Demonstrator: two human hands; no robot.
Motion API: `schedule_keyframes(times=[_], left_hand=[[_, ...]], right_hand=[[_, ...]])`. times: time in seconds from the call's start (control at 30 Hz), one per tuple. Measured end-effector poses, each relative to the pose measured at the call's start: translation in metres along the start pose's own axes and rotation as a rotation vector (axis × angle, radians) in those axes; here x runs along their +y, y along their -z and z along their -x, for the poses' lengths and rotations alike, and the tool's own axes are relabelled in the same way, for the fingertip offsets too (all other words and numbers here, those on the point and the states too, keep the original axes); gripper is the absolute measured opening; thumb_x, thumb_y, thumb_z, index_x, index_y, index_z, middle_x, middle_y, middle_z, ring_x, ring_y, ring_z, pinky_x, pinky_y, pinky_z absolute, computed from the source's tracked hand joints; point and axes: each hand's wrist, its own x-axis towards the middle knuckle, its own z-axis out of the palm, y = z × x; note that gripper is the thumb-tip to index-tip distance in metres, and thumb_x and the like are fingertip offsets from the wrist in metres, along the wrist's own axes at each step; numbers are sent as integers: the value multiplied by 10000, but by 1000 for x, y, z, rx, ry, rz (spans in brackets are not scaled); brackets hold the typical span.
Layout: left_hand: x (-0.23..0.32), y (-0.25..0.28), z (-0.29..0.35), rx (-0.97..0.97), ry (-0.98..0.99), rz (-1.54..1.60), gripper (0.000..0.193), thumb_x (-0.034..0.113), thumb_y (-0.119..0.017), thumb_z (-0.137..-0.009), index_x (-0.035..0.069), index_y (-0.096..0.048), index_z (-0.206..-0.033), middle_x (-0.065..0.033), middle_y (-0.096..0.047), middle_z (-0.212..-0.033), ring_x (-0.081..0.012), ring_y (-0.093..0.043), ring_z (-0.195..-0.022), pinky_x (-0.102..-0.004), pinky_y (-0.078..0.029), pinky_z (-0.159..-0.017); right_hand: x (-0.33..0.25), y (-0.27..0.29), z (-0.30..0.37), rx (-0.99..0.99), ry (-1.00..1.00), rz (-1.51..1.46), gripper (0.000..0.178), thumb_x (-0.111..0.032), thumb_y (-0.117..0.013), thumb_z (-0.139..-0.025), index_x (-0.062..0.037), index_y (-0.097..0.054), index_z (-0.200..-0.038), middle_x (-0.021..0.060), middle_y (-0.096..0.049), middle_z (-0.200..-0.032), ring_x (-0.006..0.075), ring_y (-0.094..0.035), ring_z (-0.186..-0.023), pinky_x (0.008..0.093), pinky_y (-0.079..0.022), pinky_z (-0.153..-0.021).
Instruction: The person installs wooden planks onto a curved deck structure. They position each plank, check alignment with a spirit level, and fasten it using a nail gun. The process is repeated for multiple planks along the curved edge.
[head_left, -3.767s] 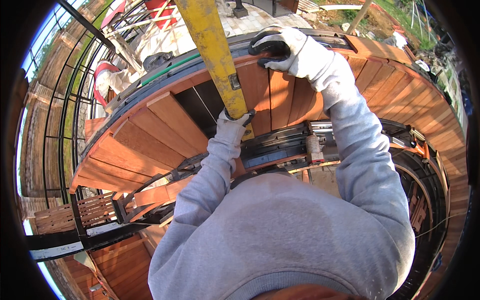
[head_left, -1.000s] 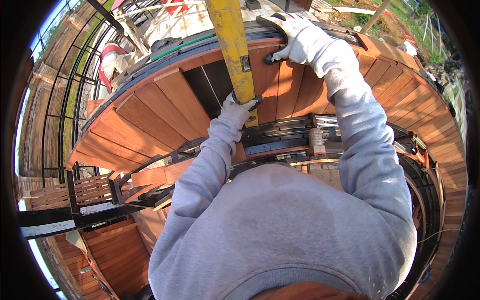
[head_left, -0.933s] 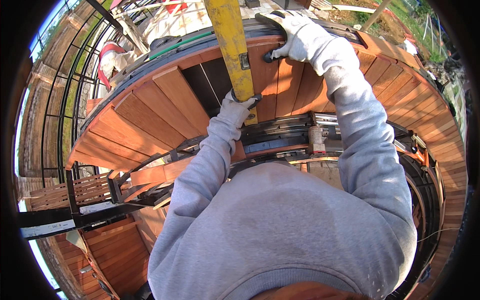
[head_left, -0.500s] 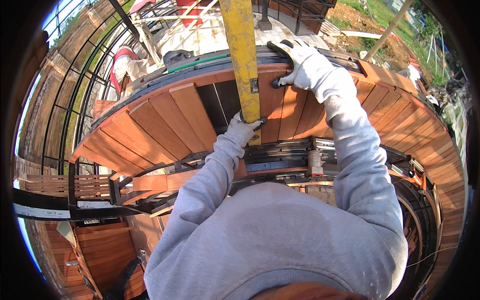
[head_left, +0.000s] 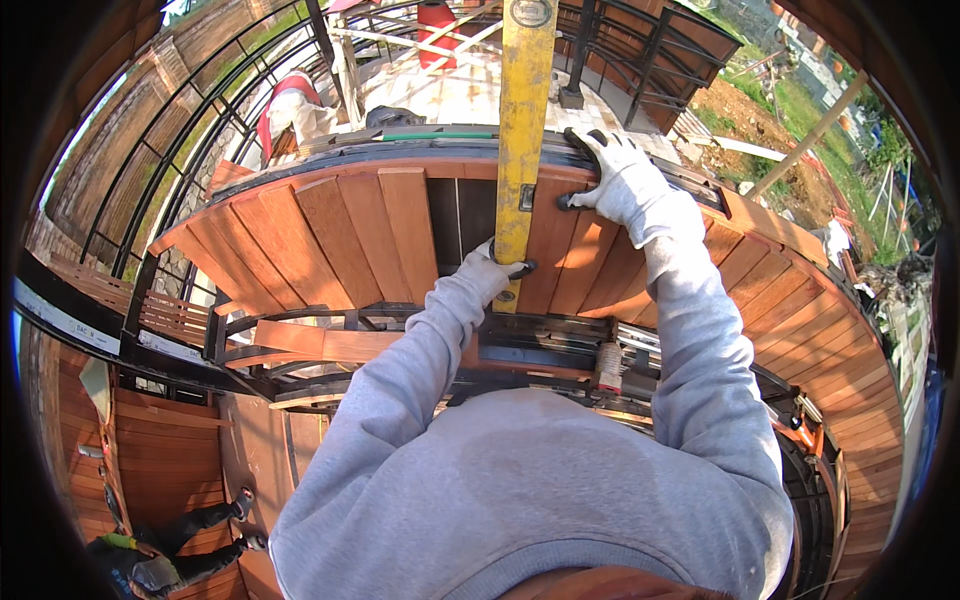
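My left hand [head_left: 487, 272], in a white glove with dark fingertips, is closed around the lower part of a worn yellow spirit level [head_left: 522, 130]. The level lies lengthwise over a curved row of reddish-brown wooden planks [head_left: 365, 235] and runs past their far edge. Just left of it, a dark gap [head_left: 462, 215] between planks shows black surface with a thin pale line. My gloved right hand [head_left: 625, 185] rests at the far edge of the planks, right of the level, its fingers spread and thumb apart.
A black curved metal frame [head_left: 540, 335] runs beneath the near plank ends, with a brush-like thing [head_left: 609, 368] on it. More planks [head_left: 810, 320] curve away to the right. Another person [head_left: 165, 560] is at the lower left on a lower level. Black railings [head_left: 210, 120] stand at left.
The view has shifted, so the planks and level sit lower and more of the person below shows. Both hands keep their places on the level and plank edge.
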Motion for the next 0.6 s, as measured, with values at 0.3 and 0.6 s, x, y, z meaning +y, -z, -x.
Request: schedule_keyframes(times=[0.3, 0.6], left_hand=[[30, -6, 18, 186, 80, -65, 724, 176, -866, -824, 67, -494, -1436, -100, -711, -1245, -207, -672, -1132, -329, -536, -978], [63, -11, 25, 291, 52, -22, 618, 224, -856, -847, 71, -577, -1377, -90, -727, -1208, -190, -676, -1104, -325, -542, -944]], right_hand=[[-8, 3, -2, -163, -121, 5, 1004, -586, -818, -770, -234, -356, -1589, 159, -526, -1469, 364, -456, -1399, 491, -389, -1164], [-10, 16, -5, -319, -147, 6, 1070, -680, -784, -756, -158, -352, -1584, 172, -385, -1604, 336, -389, -1471, 430, -341, -1221]])
